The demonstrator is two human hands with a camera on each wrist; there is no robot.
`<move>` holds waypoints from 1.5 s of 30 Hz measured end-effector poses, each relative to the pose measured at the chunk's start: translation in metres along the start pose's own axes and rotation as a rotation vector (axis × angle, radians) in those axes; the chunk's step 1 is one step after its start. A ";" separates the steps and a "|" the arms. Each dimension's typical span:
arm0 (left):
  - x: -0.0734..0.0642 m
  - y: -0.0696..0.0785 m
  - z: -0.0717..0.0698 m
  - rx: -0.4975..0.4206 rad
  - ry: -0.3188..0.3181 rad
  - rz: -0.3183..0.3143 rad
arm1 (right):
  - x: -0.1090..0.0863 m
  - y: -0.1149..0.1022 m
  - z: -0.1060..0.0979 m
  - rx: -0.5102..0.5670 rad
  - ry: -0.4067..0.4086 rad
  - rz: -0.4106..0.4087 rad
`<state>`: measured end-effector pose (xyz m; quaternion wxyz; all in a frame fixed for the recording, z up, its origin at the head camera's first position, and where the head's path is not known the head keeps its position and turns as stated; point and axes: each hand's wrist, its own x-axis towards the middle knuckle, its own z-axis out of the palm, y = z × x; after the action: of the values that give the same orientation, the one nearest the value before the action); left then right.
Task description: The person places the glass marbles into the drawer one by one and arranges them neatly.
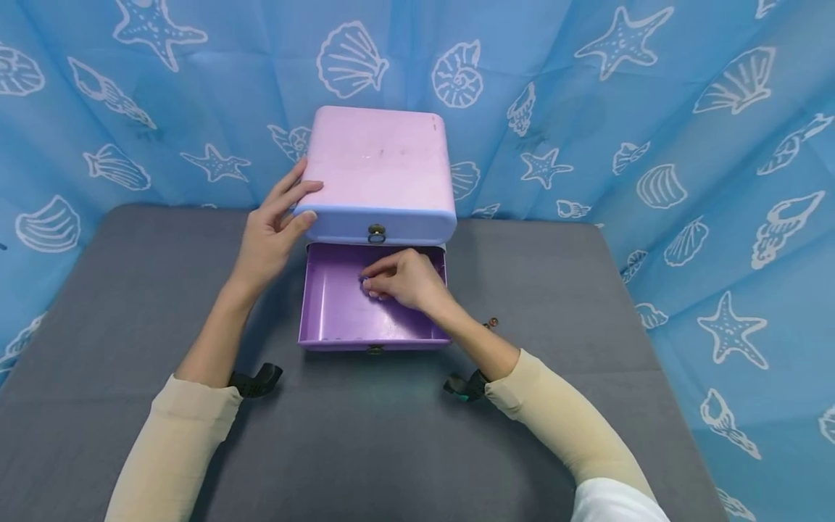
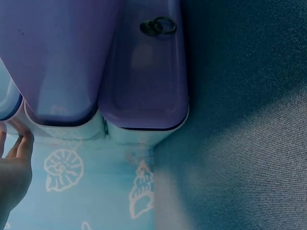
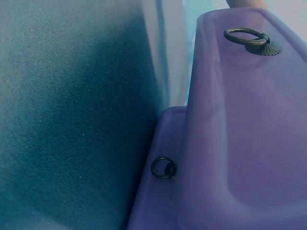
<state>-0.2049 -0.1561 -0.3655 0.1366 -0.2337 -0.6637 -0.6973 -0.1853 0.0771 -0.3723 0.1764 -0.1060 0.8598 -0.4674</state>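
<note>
A small chest of drawers [image 1: 378, 156] with a pink top and a blue top drawer front stands at the back of the table. Below that front, a purple drawer [image 1: 333, 319] is pulled out. My left hand [image 1: 266, 235] rests against the chest's left edge, thumb by the blue front and fingers along the top and side. Over the open drawer, my right hand [image 1: 411, 279] pinches a small dark blue item [image 1: 364, 281], mostly hidden by the fingertips. A lower drawer [image 2: 144, 81] with a ring pull [image 2: 159, 26] sits beneath, pushed in.
A small reddish-brown item [image 1: 493, 322] lies on the grey table [image 1: 554, 290], partly behind my right forearm. Blue curtain [image 1: 561, 80] with shell prints hangs right behind the chest. The pulled-out drawer's ring pull [image 3: 247, 36] juts forward. Dark straps [image 1: 257, 380] circle both wrists.
</note>
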 end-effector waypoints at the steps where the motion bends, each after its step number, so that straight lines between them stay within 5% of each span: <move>1: 0.000 0.000 -0.001 0.007 0.001 -0.001 | 0.000 0.000 0.001 0.019 -0.008 0.012; 11: -0.002 0.002 -0.003 0.044 0.010 -0.002 | 0.004 -0.003 0.002 0.182 -0.082 0.099; 25: -0.004 0.020 0.001 0.021 0.002 -0.001 | 0.002 -0.006 0.001 0.137 -0.078 0.092; 33: -0.004 0.002 -0.003 0.034 0.000 0.008 | -0.010 -0.008 -0.004 0.081 -0.052 0.020; 45: -0.003 -0.002 0.001 0.020 0.006 0.023 | -0.034 -0.009 -0.021 0.180 -0.033 -0.127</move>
<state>-0.2027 -0.1557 -0.3687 0.1489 -0.2380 -0.6676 -0.6896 -0.1623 0.1004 -0.3477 0.1695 -0.1520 0.8027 -0.5512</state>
